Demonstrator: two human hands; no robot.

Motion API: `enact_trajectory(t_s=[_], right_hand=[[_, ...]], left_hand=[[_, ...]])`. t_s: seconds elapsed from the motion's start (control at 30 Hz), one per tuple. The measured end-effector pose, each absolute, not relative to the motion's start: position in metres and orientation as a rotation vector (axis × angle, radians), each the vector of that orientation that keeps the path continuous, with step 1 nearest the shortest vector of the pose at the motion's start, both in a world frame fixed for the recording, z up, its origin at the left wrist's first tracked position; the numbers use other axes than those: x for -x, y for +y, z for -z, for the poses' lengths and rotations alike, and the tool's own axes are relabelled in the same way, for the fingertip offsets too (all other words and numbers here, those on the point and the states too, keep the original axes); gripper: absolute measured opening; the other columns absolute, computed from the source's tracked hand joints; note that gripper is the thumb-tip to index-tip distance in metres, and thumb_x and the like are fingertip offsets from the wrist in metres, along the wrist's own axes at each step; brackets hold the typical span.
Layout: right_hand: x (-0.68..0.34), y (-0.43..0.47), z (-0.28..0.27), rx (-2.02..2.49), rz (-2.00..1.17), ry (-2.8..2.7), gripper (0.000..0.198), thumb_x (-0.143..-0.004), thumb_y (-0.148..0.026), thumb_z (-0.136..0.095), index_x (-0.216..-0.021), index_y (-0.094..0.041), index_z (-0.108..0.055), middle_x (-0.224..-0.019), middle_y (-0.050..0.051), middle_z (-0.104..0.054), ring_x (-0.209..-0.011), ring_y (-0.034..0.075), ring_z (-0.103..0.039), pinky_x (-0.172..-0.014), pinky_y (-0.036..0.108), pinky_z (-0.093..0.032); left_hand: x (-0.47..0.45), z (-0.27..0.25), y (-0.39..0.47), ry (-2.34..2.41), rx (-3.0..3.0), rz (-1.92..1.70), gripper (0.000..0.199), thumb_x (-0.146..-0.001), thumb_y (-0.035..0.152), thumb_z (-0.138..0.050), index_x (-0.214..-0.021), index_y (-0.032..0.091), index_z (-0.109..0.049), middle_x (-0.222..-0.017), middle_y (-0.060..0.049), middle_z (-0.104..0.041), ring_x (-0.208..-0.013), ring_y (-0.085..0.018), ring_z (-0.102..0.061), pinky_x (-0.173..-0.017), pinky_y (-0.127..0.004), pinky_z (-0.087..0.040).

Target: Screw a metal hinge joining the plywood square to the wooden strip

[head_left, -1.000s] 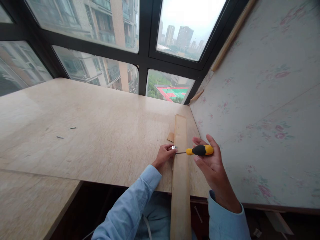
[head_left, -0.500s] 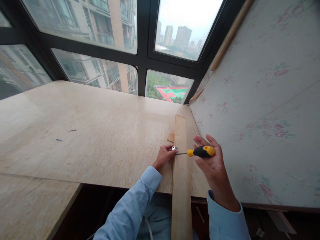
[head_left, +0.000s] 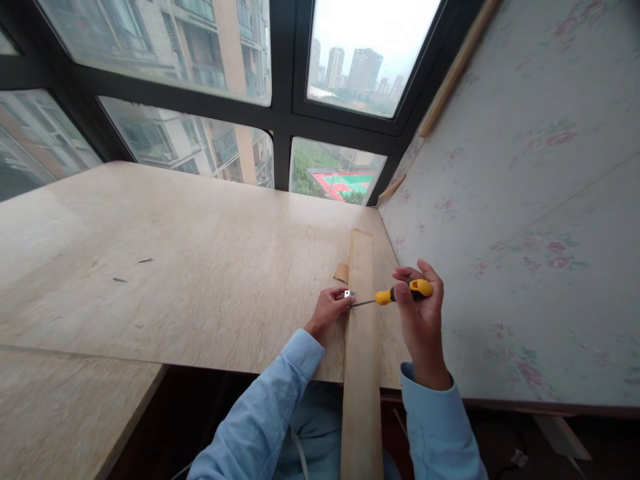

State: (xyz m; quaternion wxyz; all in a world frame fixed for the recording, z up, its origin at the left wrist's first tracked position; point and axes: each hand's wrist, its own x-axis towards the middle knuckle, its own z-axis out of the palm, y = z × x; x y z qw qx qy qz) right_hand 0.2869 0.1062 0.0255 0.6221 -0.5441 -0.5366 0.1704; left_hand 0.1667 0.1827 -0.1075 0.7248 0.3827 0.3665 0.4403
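Observation:
My right hand (head_left: 423, 320) is closed around the yellow and black handle of a screwdriver (head_left: 384, 297). Its thin shaft points left, and the tip meets the spot by my left fingertips. Pinched in my left hand (head_left: 331, 308) is a small shiny metal bracket (head_left: 349, 294), held against the left edge of a long wooden board (head_left: 362, 347). Whether a screw sits at the screwdriver's tip is too small to tell. The board lies on the stone-patterned sill and juts over its front edge toward my lap.
Two loose screws (head_left: 145, 260) lie on the sill (head_left: 225, 267) at the left. A small brown scrap (head_left: 341, 272) rests beside the board. Dark-framed windows (head_left: 283, 133) rise behind, and a flower-papered wall (head_left: 525, 253) stands close on the right.
My right hand has closed more firmly round the screwdriver handle, with the thumb now across it. The handle has tilted up slightly. My left hand and the bracket stay nearly where they were.

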Motion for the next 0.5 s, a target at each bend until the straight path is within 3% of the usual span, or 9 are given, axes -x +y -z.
enact_trajectory(t_s=[0.1,0.2,0.27,0.37,0.43,0.5], right_hand=[[-0.287,0.096,-0.030,1.071,-0.612,-1.254,0.058,-0.091,-0.034,-0.059,-0.142,-0.033,-0.032,-0.146,0.010,-0.045,-0.137,0.023,-0.044,-0.111,0.050,-0.039],[-0.286,0.087,-0.034,1.073,-0.672,-1.301,0.058,-0.089,-0.030,-0.062,-0.141,-0.033,-0.036,-0.152,0.008,-0.041,-0.143,0.022,-0.036,-0.116,0.050,-0.033],[-0.286,0.086,-0.036,1.110,-0.651,-1.314,0.053,-0.089,-0.032,-0.063,-0.137,-0.031,-0.041,-0.145,0.010,-0.049,-0.136,0.023,-0.044,-0.111,0.050,-0.039],[-0.285,0.094,-0.033,1.216,-0.450,-1.301,0.042,-0.082,-0.038,-0.072,-0.116,-0.025,-0.052,-0.115,0.009,-0.063,-0.108,0.023,-0.063,-0.096,0.045,-0.052],[-0.285,0.101,-0.029,1.321,-0.234,-1.258,0.041,-0.075,-0.042,-0.079,-0.101,-0.022,-0.053,-0.098,0.005,-0.063,-0.090,0.021,-0.064,-0.088,0.041,-0.054],[-0.285,0.107,-0.024,1.382,-0.122,-1.208,0.045,-0.072,-0.043,-0.081,-0.097,-0.022,-0.050,-0.095,0.003,-0.060,-0.086,0.019,-0.062,-0.086,0.040,-0.053]], left_hand=[[-0.167,0.107,0.183,0.813,-0.836,-0.979,0.039,-0.062,0.031,-0.084,-0.095,0.012,-0.074,-0.089,-0.009,-0.073,-0.072,-0.016,-0.064,-0.057,-0.022,-0.046],[-0.167,0.106,0.183,0.810,-0.850,-0.985,0.039,-0.062,0.031,-0.084,-0.094,0.011,-0.073,-0.088,-0.009,-0.073,-0.072,-0.016,-0.064,-0.058,-0.022,-0.046],[-0.166,0.105,0.182,0.803,-0.852,-0.985,0.039,-0.062,0.032,-0.084,-0.093,0.011,-0.073,-0.089,-0.010,-0.073,-0.073,-0.016,-0.065,-0.059,-0.022,-0.046],[-0.165,0.103,0.181,0.790,-0.841,-0.973,0.041,-0.062,0.033,-0.085,-0.095,0.011,-0.073,-0.092,-0.010,-0.073,-0.075,-0.017,-0.066,-0.060,-0.023,-0.048],[-0.165,0.102,0.181,0.796,-0.831,-0.974,0.042,-0.061,0.034,-0.086,-0.095,0.011,-0.073,-0.091,-0.010,-0.073,-0.075,-0.018,-0.066,-0.060,-0.023,-0.048],[-0.165,0.101,0.181,0.809,-0.816,-0.983,0.044,-0.060,0.033,-0.086,-0.095,0.011,-0.072,-0.090,-0.010,-0.073,-0.074,-0.017,-0.065,-0.059,-0.023,-0.048]])
